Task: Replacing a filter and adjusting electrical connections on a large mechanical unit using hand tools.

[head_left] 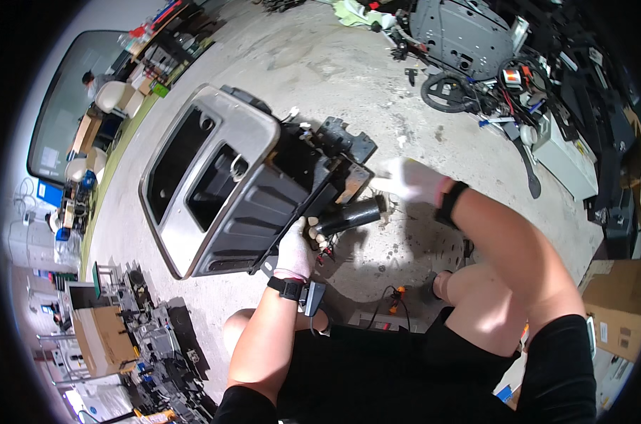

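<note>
A large grey and black plastic housing (253,201) with two rectangular openings stands tilted on the concrete floor in front of me. My left hand (294,253), in a white glove, is closed on its near lower edge. Beside those fingers a black cylinder (350,218), looking like a motor, sticks out to the right, with small wires near its left end. A dark metal bracket (348,141) juts from the housing's right side. My right hand (414,181), also gloved, is just right of the bracket, smeared by motion. Its fingers are unclear.
At the upper right lie a black wheel (445,92), a large grey panel (465,35) and tangled cables. A white box (568,155) stands right of them. Cardboard boxes (621,307) are at the right edge. A brown carton (105,339) and dark parts lie lower left.
</note>
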A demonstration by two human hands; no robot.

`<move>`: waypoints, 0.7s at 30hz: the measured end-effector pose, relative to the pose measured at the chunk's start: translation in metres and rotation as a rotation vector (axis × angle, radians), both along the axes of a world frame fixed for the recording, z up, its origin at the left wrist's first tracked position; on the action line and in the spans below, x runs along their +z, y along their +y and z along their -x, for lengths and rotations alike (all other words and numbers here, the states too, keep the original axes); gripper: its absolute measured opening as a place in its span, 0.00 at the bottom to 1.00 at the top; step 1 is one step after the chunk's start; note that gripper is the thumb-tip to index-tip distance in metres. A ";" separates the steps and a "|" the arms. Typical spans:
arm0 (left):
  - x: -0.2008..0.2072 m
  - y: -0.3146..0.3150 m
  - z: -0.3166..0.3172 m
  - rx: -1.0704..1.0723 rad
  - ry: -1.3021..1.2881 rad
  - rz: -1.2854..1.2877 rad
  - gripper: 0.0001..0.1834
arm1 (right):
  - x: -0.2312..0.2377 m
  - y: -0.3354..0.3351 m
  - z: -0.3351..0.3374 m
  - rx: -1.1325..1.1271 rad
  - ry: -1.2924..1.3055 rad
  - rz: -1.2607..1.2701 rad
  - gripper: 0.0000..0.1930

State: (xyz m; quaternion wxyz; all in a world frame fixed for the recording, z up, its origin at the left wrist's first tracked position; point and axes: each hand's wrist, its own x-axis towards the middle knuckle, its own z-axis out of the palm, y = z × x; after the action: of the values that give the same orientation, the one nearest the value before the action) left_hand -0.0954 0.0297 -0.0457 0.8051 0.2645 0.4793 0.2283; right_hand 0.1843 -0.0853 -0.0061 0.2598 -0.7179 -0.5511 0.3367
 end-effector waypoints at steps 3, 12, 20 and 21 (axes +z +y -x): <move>0.002 0.002 0.005 -0.055 -0.046 -0.017 0.17 | -0.007 0.068 0.030 -0.135 -0.096 -0.161 0.23; -0.018 0.022 0.083 -0.187 -0.019 -0.120 0.17 | -0.105 0.098 0.054 -0.640 0.451 -0.301 0.22; -0.044 -0.002 0.051 -0.261 0.275 -0.090 0.20 | -0.171 0.010 0.171 -0.245 1.270 0.419 0.35; -0.045 -0.005 0.034 -0.305 0.245 -0.101 0.20 | -0.169 0.005 0.182 -0.313 1.317 0.360 0.33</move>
State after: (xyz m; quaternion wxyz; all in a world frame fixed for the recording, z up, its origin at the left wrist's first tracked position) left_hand -0.1295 0.0250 -0.0907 0.7518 0.3997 0.5160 0.0934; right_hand 0.0025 -0.0799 -0.1756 0.4621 -0.4673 -0.1045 0.7464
